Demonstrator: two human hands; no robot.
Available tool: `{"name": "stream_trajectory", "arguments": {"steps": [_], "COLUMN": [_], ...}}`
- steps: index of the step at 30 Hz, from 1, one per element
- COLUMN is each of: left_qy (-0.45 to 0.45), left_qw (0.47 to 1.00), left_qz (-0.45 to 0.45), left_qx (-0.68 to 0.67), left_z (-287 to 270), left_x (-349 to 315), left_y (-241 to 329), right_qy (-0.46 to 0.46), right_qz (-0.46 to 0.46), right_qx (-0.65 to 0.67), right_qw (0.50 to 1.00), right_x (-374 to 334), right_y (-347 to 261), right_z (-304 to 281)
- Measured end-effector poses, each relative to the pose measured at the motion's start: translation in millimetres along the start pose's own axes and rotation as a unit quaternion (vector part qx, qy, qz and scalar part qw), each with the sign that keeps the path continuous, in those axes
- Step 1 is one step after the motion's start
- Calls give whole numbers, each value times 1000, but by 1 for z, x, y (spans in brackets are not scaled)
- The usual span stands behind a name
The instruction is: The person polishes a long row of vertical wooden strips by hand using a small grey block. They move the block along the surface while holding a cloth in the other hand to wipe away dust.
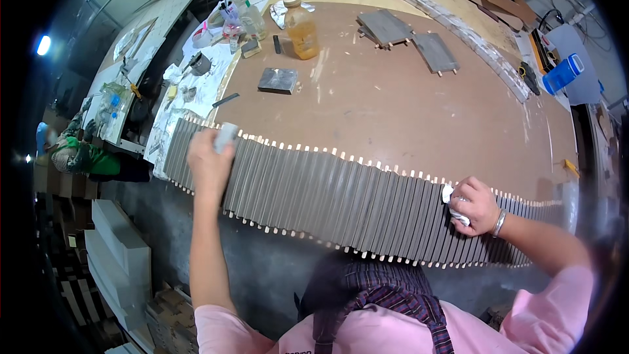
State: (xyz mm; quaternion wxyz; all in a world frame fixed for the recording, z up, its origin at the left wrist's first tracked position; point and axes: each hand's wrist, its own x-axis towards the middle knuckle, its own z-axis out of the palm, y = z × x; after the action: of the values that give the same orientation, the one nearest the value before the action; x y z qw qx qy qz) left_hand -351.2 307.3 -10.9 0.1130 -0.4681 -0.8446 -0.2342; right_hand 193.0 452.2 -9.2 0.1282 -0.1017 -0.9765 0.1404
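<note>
grips a pale block [226,136] in the left hand [208,156], with fingers bent round it, at the far edge of a row of grey boards [308,187], toward the left. clutches a crumpled white cloth [447,193] in the right hand [476,204], with fingers closed over it, on the right part of the same row. has the boards laid along the near side of a brown table [367,105], with pale pegs [335,152] at both ends. has a dark block [278,80], a bottle [303,34] of amber liquid and grey panels [385,26] farther back.
</note>
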Motion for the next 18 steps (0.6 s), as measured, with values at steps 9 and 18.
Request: {"name": "stream_trajectory", "arguments": {"steps": [9,18], "left_qy": [-46,-20], "left_qw": [990,995], "left_qz": [89,-27], "left_qx": [-101,-90], "left_z": [-21,-39], "left_x": [-58,-96], "left_y": [79,33], "right_qy": [-7,-4], "right_qz": [12,-1], "right_qx": [-4,-10], "right_qw": [1000,1000], "right_x": [-3,1], "right_y": [-1,-3], "right_z": [-2,-2]}}
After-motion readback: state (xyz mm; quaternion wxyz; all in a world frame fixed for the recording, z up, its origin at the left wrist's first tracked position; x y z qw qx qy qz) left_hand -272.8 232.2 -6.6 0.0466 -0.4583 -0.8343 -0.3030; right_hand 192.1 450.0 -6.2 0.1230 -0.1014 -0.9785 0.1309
